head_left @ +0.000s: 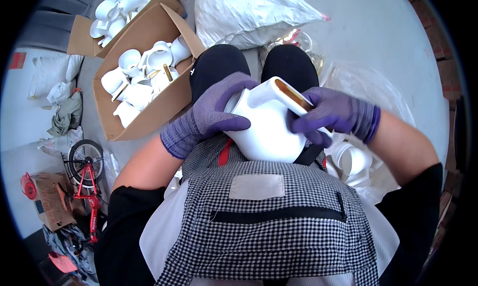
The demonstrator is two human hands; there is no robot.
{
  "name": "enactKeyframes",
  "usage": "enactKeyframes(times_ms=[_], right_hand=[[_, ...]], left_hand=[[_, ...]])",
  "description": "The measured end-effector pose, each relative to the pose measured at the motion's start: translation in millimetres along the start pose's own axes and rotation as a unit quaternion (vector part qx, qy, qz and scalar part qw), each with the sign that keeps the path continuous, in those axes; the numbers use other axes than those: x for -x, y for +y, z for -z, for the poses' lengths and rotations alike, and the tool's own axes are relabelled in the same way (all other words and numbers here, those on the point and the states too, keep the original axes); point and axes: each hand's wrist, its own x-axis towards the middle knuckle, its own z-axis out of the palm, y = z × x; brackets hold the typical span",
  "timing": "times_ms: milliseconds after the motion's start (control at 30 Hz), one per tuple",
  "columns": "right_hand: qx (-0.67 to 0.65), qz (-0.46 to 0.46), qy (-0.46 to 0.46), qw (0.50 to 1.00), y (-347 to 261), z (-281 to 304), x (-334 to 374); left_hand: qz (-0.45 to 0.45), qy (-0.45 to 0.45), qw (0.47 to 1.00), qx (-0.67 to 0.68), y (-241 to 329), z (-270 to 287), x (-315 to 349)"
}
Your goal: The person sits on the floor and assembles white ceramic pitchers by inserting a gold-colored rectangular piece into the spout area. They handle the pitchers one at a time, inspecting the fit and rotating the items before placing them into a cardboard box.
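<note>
A glossy white jug (271, 131) lies across my lap, its handle with a gold-coloured strip turned up and to the right. My left hand (214, 106), in a purple-and-grey glove, is closed around the jug's left end, thumb on its side. My right hand (333, 111), gloved alike, grips around the handle, fingers curled below the gold strip. The fingertips behind the handle are partly hidden. Below my right wrist, more white pieces (352, 159) sit in clear plastic beside my leg.
An open cardboard box (144, 124) full of white jugs stands at my left, a second box (82, 37) behind it. A big white sack (249, 12) lies ahead. Clear plastic sheeting (371, 86) spreads at right. A red bicycle (89, 186) and a carton (52, 199) are far left.
</note>
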Motion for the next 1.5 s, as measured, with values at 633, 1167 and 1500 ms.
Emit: enactKeyframes(times_ms=[633,1167,1500], right_hand=[[0.422,0.208,0.423,0.774,37.1,37.4,-99.0],[0.505,0.344,0.267,0.745,10.9,-17.1,2.5],[0.476,0.3,0.27,0.781,31.3,-21.7,7.0]], left_hand=[[0.058,0.312,0.925,-0.209,-44.7,-50.7,0.8],[-0.214,0.122,0.901,-0.357,16.5,-26.3,30.1],[-0.246,0.099,0.878,-0.398,22.0,-34.9,34.3]])
